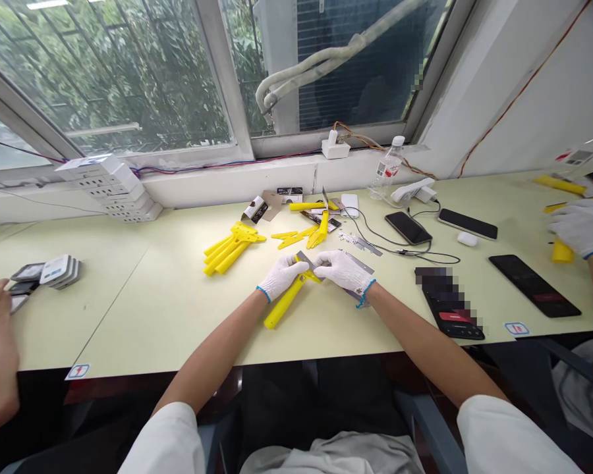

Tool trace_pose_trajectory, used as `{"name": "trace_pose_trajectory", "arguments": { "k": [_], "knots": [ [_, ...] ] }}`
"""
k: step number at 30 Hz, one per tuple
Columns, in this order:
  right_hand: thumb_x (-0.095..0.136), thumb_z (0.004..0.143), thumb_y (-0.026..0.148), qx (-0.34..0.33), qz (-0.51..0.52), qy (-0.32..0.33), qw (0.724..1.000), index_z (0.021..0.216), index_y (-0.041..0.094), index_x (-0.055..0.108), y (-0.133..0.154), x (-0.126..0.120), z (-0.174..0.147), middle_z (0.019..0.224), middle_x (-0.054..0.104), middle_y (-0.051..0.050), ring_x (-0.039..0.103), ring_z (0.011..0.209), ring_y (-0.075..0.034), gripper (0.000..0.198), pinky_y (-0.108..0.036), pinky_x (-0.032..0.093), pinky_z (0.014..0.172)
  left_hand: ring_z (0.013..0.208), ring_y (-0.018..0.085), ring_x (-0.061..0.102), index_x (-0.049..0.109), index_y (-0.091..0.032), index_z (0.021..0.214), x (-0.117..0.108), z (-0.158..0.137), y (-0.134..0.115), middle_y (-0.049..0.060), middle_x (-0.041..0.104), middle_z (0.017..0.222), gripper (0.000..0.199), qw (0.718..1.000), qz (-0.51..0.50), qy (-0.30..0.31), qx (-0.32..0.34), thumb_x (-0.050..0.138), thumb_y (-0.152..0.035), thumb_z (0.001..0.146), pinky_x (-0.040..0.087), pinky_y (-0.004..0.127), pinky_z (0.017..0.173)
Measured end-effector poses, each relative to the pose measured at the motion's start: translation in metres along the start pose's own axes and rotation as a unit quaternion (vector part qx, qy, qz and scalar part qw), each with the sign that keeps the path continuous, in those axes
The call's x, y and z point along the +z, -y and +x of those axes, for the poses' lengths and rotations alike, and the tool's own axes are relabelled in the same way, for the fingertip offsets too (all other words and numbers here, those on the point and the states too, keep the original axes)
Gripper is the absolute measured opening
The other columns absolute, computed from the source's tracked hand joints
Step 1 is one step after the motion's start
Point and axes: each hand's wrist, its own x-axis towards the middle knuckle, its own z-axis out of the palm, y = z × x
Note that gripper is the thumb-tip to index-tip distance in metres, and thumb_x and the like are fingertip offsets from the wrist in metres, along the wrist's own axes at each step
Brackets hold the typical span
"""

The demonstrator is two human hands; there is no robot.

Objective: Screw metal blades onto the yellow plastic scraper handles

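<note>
My left hand, in a white knit glove with a blue cuff, is closed around the head of a yellow scraper. The scraper's handle slants down toward the table's front edge, and a grey metal blade shows at its head. At the right side of that head, my right hand, gloved alike, pinches its fingers together; what lies between the fingertips is hidden. Grey metal plates lie partly under my right hand. Left of my hands rests a pile of yellow handles. Flat yellow pieces lie beyond them.
Small metal strips, opened card boxes and a cable lie behind. Phones and an earbud case are at right; a bottle stands by the window. Stacked white boxes stand left. Co-workers' hands flank both sides.
</note>
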Motion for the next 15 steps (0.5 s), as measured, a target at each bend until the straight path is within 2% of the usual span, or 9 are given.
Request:
{"name": "trace_pose_trajectory", "arguments": {
  "k": [5, 12, 13, 15],
  "knots": [
    [0.065, 0.086, 0.032, -0.012, -0.013, 0.014, 1.000, 0.085, 0.019, 0.074, 0.007, 0.001, -0.002, 0.082, 0.073, 0.000, 0.061, 0.076, -0.014, 0.017, -0.026, 0.038, 0.067, 0.056, 0.012, 0.051, 0.069, -0.017, 0.071, 0.004, 0.004, 0.004, 0.001, 0.064, 0.064, 0.023, 0.999, -0.010, -0.040, -0.007, 0.076, -0.038, 0.079, 0.037, 0.025, 0.056],
    [0.065, 0.091, 0.044, -0.017, 0.025, 0.040, 0.999, 0.075, 0.018, 0.067, 0.013, 0.001, -0.006, 0.071, 0.061, 0.001, 0.051, 0.065, -0.011, 0.031, -0.028, 0.033, 0.061, 0.059, 0.013, 0.051, 0.071, -0.016, 0.078, 0.006, 0.001, -0.002, 0.001, 0.064, 0.068, 0.027, 1.000, -0.012, -0.015, -0.004, 0.077, -0.042, 0.083, 0.038, 0.027, 0.059],
    [0.065, 0.091, 0.044, -0.009, 0.036, 0.037, 0.999, 0.074, 0.018, 0.065, 0.013, 0.001, -0.006, 0.069, 0.059, 0.002, 0.049, 0.063, -0.011, 0.031, -0.028, 0.032, 0.060, 0.059, 0.013, 0.050, 0.069, -0.018, 0.078, 0.004, 0.002, -0.001, 0.000, 0.061, 0.067, 0.030, 1.000, -0.011, -0.029, -0.002, 0.076, -0.046, 0.086, 0.038, 0.027, 0.059],
    [0.065, 0.091, 0.045, 0.012, 0.057, 0.028, 0.998, 0.074, 0.018, 0.062, 0.011, 0.001, -0.007, 0.066, 0.054, 0.002, 0.045, 0.059, -0.010, 0.032, -0.028, 0.030, 0.057, 0.060, 0.015, 0.050, 0.066, -0.020, 0.081, -0.007, 0.006, 0.000, 0.000, 0.059, 0.068, 0.035, 0.995, 0.011, -0.096, 0.012, 0.067, -0.052, 0.096, 0.040, 0.028, 0.060]
  ]
}}
